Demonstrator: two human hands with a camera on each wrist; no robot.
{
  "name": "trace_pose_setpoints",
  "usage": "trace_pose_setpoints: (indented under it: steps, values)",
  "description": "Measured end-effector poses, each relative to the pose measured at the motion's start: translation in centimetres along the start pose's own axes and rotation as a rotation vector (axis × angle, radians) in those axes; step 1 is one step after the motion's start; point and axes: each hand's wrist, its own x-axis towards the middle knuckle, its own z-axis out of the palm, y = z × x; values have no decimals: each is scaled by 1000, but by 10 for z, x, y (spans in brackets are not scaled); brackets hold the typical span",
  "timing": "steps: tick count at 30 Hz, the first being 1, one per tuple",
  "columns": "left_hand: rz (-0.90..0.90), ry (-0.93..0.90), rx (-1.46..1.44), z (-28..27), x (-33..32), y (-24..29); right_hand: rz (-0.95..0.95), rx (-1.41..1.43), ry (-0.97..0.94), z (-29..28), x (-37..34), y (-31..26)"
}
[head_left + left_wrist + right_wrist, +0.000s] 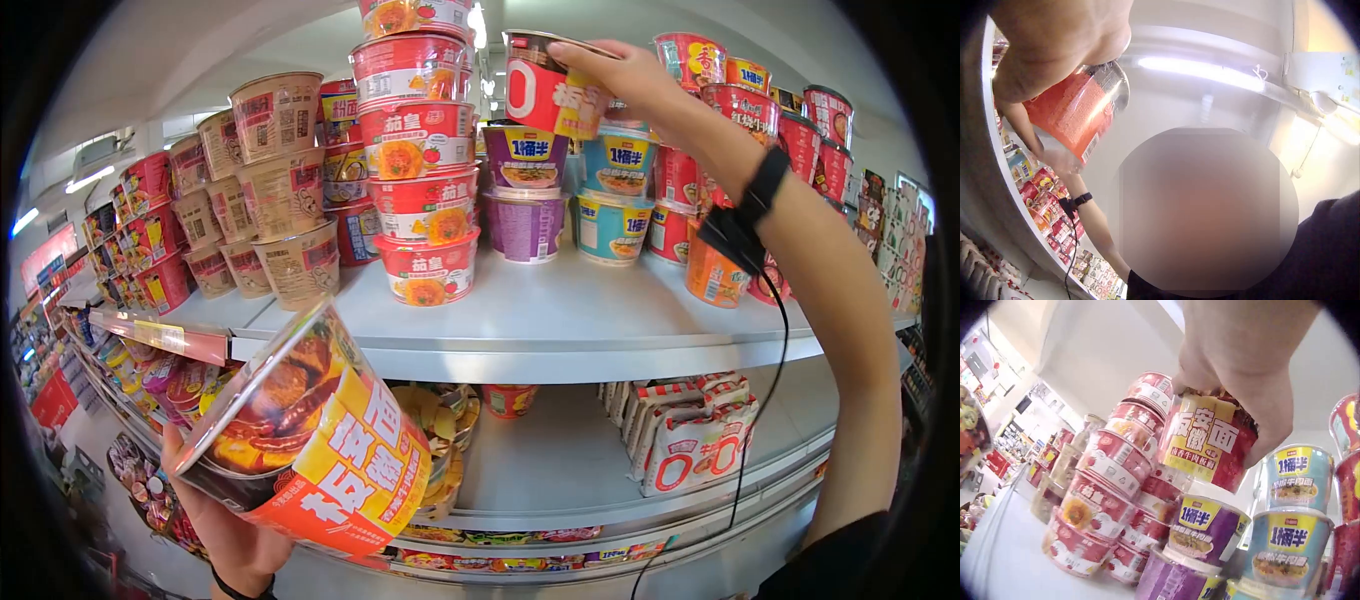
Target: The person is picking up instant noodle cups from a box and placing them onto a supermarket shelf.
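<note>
My left hand (238, 532) holds a large instant noodle cup (335, 455) in the lower left of the head view, tilted, with a clear lid and an orange and yellow label. In the left wrist view that cup's orange side and barcode show. Up at the top of the shelf, my right hand (628, 72) grips a red noodle cup (1207, 440) by its upper rim, thumb and fingers on opposite sides. This red cup is right over a purple noodle cup (527, 157), which stands on another purple one.
White and red tomato noodle cups (422, 205) form a tall stack to the left, with beige cups (292, 195) beyond. Teal cups (617, 165) stand to the right. Packets (695, 445) fill part of the lower shelf. A black cable (770, 400) hangs from my right wrist.
</note>
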Motion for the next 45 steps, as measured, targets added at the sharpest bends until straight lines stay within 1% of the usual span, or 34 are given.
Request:
trace_pose_setpoints:
  steps: [1, 2, 4, 5, 6, 8, 9, 10, 12, 13, 14, 16, 18, 20, 21, 22, 24, 26, 28, 29, 30, 31, 32, 33, 34, 36, 37, 38, 40, 41, 42, 43, 44, 45]
  values:
    - [8, -9, -49, 2, 1, -4, 0, -96, -65, 6, 18, -1]
    - [-6, -12, -37, 1, 1, -5, 15, -193, -124, 11, 33, 1]
    - [-86, -90, -99, -1, 1, -4, 17, -190, -67, 27, 57, 10]
    - [-67, 109, -32, 17, 0, -8, -20, -199, -23, 36, 66, 9]
    - [-60, 101, -33, 17, -3, -5, -29, -199, -17, 43, 70, 8]
    - [-56, -36, 28, 14, -6, 2, 37, -299, -37, 54, 79, 8]
    - [-9, 23, 54, 15, -6, 2, 81, -339, -41, 59, 85, 8]
    - [-3, 19, 55, 18, -5, 5, 75, -337, -38, 64, 91, 10]
    - [-111, 0, 87, 22, -5, 12, 128, -440, -42, 69, 103, 14]
    - [-182, -41, 120, 15, -4, 20, 66, -407, -43, 69, 101, 17]
    - [-176, -43, 118, 14, -2, 20, 60, -407, -42, 72, 102, 17]
    - [-148, -39, 211, 19, 6, 18, 82, -514, 83, 78, 107, 21]
    - [-136, -41, 201, 24, 10, 20, 54, -513, 83, 77, 105, 24]
    - [-218, -146, 234, 25, 20, 21, -35, -561, 41, 76, 103, 25]
    - [-220, -110, 241, 35, 23, 18, -54, -636, 116, 80, 88, 18]
    - [-224, -107, 248, 46, 27, 14, -47, -631, 114, 83, 83, 23]
    - [-191, -183, 278, 67, 37, 8, -542, -491, 515, 88, 74, 33]
    - [-187, -214, 295, 84, 49, 1, -396, 101, 36, 76, 20, -8]
    - [-212, -268, 311, 99, 63, -5, -405, 209, 33, 64, -37, -33]
    - [-220, -259, 266, 111, 71, -12, -383, 279, -35, 56, -59, -43]
    - [-214, -272, 279, 121, 78, -18, -361, 350, -103, 48, -78, -52]
    - [-191, -287, 328, 130, 86, -24, -370, 346, -102, 37, -95, -62]
    - [-171, -303, 374, 139, 95, -31, -319, 350, -203, 25, -112, -72]
    - [-138, -356, 396, 149, 105, -39, -262, 353, -300, 16, -119, -76]
    - [-135, -335, 437, 161, 111, -45, -265, 348, -296, 10, -119, -77]
    - [-42, -409, 505, 193, 112, -57, -335, 224, -211, -3, -114, -79]
    - [-39, -418, 504, 205, 119, -62, -365, 188, -136, -8, -101, -78]
    - [-15, -423, 514, 216, 129, -66, -368, 188, -129, -13, -92, -76]
    - [10, -435, 528, 234, 153, -72, -358, 63, -64, -23, -75, -76]
    - [23, -499, 512, 242, 166, -75, -408, 58, -19, -24, -60, -72]
    - [36, -562, 495, 249, 179, -78, -408, 57, -15, -24, -45, -68]
    - [85, -582, 568, 253, 192, -77, -381, 99, 28, -22, -31, -62]
    - [84, -586, 569, 255, 204, -78, -355, 141, 72, -22, -17, -56]
    - [115, -490, 625, 258, 210, -77, -357, 145, 71, -19, 2, -45]
